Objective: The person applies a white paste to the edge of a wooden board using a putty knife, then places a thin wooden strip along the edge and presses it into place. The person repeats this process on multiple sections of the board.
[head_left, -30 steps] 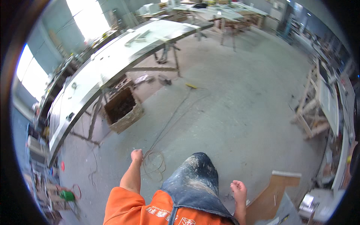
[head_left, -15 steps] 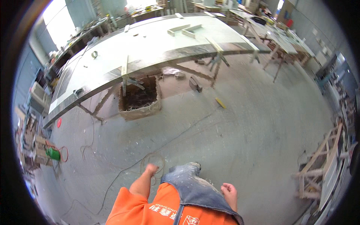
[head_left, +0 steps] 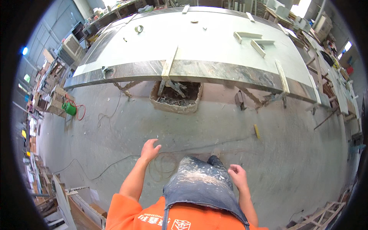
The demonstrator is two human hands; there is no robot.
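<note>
Looped cord (head_left: 163,153) lies on the floor (head_left: 214,132), in loose rings just in front of the person, between the left hand (head_left: 150,150) and the apron (head_left: 199,178). A dark line of cord runs from near it to the left across the floor; another stretches right toward a yellow bar (head_left: 257,131).

Left hand: open, thumb apart from the fingers, held out in the air, nearest to the looped cord as seen from above. Right hand (head_left: 238,174): fingers loosely curled, beside the right edge of the apron; cannot tell whether the fingers meet the palm, or whether it touches the apron.

Apron is dark blue with pale smears and specks, worn over an orange shirt (head_left: 142,211).

Ahead, well apart from both hands: long bench (head_left: 184,42), white top, grey streaked border. On it, a tape roll (head_left: 138,28) toward the left and two angled white pieces (head_left: 262,46) toward the right. A pale strip (head_left: 169,63) lies across the near border, with a clamp (head_left: 172,85) at its near end.

Beneath the near edge: rough-walled box (head_left: 174,107) with dark scraps inside. Left side: green bucket (head_left: 69,108) beside a red hose (head_left: 83,111).
</note>
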